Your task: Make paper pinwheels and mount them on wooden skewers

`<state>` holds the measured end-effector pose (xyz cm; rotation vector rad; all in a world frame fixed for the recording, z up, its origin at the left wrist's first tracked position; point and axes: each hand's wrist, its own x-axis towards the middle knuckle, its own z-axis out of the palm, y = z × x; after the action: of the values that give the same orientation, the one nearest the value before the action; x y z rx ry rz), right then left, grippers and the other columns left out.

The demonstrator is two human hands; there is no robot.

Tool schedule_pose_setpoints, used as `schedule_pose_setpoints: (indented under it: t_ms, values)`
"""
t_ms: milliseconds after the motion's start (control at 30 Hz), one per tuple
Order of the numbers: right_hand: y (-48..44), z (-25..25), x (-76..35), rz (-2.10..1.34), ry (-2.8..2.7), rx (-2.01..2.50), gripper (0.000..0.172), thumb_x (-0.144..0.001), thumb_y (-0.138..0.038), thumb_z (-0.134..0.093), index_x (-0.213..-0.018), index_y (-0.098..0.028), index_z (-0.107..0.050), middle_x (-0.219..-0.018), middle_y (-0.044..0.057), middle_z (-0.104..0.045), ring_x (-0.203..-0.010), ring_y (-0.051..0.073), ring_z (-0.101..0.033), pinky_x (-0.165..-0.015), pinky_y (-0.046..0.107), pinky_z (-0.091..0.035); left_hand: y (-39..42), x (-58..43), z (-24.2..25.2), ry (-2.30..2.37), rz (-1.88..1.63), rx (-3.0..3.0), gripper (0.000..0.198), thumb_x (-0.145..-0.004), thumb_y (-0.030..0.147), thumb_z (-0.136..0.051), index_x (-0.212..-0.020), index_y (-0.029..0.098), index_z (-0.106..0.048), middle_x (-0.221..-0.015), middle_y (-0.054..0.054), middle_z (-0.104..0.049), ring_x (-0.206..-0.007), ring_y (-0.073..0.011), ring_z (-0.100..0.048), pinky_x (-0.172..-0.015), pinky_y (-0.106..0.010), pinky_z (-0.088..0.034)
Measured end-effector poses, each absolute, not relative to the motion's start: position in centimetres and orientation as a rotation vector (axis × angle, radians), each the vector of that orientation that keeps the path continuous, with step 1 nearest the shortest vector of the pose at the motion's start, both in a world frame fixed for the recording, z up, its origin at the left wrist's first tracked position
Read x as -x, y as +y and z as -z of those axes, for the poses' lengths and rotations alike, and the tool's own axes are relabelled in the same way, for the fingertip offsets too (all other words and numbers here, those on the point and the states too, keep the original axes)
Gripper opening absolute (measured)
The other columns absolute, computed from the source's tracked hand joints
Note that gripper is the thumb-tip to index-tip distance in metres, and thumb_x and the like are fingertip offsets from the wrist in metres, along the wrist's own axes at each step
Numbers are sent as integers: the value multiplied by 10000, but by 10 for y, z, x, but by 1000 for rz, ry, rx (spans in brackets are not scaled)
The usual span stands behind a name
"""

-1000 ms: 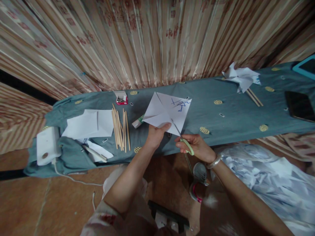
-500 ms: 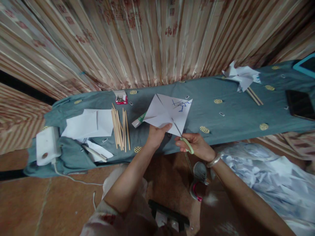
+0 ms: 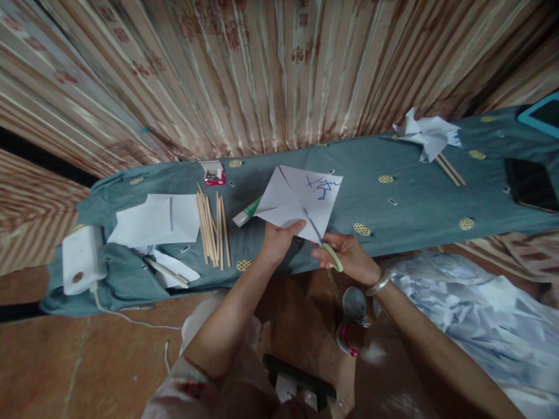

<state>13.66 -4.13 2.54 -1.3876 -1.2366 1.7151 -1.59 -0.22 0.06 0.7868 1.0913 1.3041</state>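
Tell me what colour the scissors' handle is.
The scissors' handle is pale green; the head view shows it best.

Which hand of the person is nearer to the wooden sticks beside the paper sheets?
Left. The left hand, holding the white square paper, is to the right of the wooden sticks, apart from them; the right hand, holding the green-handled scissors, is farther right.

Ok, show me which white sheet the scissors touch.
The blue-scribbled square sheet, held in the left hand; the other sheets lie unheld near the wooden sticks.
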Motion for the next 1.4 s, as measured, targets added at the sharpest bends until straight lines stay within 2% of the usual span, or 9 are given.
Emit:
schedule_pose_setpoints:
  t_ms: [167,600,767,1067,1167,1267,1333,1400]
  values:
    - [-41,-26,-136,-1693,-1257,1403,460,-503,-503,-841,-556,-170,-528,-457,-51,-555,-412,56,-463,-401,187,-356,-2,16,-1,1087,-1307,-775,491,-517,203,-773,-983,164,-626,-849,-33,-691,-785,-178,-617,-812,-332,-489]
    - [-41,-21,-136,-1715,-1228,1378,470,-498,-520,-836,-568,-175,-524,-464,-57,-541,-412,59,-460,-403,195,-354,-4,16,-1,1072,-1303,-790,526,-521,189,-777,-1023,159,-625,-968,-58,-705,-862,-190,-633,-857,-343,-481]
    - [-41,-21,-136,-1690,-1248,1383,488,-495,-526,-835,-525,-177,-495,-448,-54,-542,-403,54,-452,-399,192,-347,-4,16,-1,1058,-1301,-769,538,-515,179,-777,-1031,158,-625,-966,-55,-704,-858,-187,-632,-859,-341,-481]
    - [-41,-23,-134,-1685,-1240,1390,490,-505,-549,-823,-563,-182,-504,-455,-60,-534,-406,59,-458,-397,195,-359,-4,15,-2,1070,-1296,-776,518,-534,184,-765,-1033,154,-630,-959,-60,-708,-873,-194,-637,-879,-350,-481]
    - [-42,-22,-136,-1717,-1271,1388,480,-515,-551,-818,-611,-183,-524,-482,-56,-551,-432,77,-495,-415,207,-393,-3,16,-3,1064,-1293,-778,500,-534,189,-764,-1015,148,-639,-936,-60,-711,-874,-198,-640,-882,-353,-482]
    - [-44,-18,-142,-1748,-1312,1433,490,-542,-527,-815,-784,-167,-588,-538,-40,-597,-479,101,-546,-452,218,-420,1,18,-3,1052,-1296,-767,475,-533,199,-766,-990,142,-646,-954,-70,-711,-885,-206,-644,-885,-366,-485]
    - [-45,-15,-150,-1727,-1398,1489,511,-575,-496,-808,-902,-157,-610,-556,-43,-598,-474,92,-523,-442,207,-381,3,20,-3,1030,-1306,-750,477,-532,200,-769,-989,143,-646,-972,-75,-710,-901,-210,-646,-887,-370,-488]
    - [-46,-14,-163,-1667,-1550,1551,463,-607,-467,-797,-910,-158,-634,-530,-66,-551,-445,68,-451,-418,194,-308,6,22,-3,1009,-1325,-726,499,-526,193,-774,-1005,149,-642,-966,-71,-712,-898,-209,-648,-878,-369,-492]
